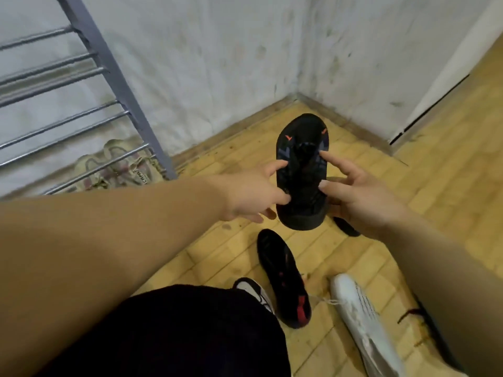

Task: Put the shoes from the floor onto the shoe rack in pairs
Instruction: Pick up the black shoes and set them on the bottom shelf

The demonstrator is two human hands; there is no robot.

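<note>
A black shoe with small orange marks (302,148) hangs in the air in front of me, toe pointing away. My left hand (253,191) grips its left side and my right hand (359,194) grips its right side. On the floor below lie a black shoe with red accents (283,276), a white shoe (359,314) and a black-and-white shoe (253,292), partly hidden by my knee. A dark shoe (347,227) peeks out under my right hand. The grey metal shoe rack (114,77) stands at the left, with a beige patterned shoe (117,167) on its lowest shelf.
White scuffed walls meet in a corner (296,93) behind the held shoe. The floor is yellow wood parquet (449,172). A white door or panel (446,77) stands at the right. A red-laced dark shoe (413,317) shows under my right forearm.
</note>
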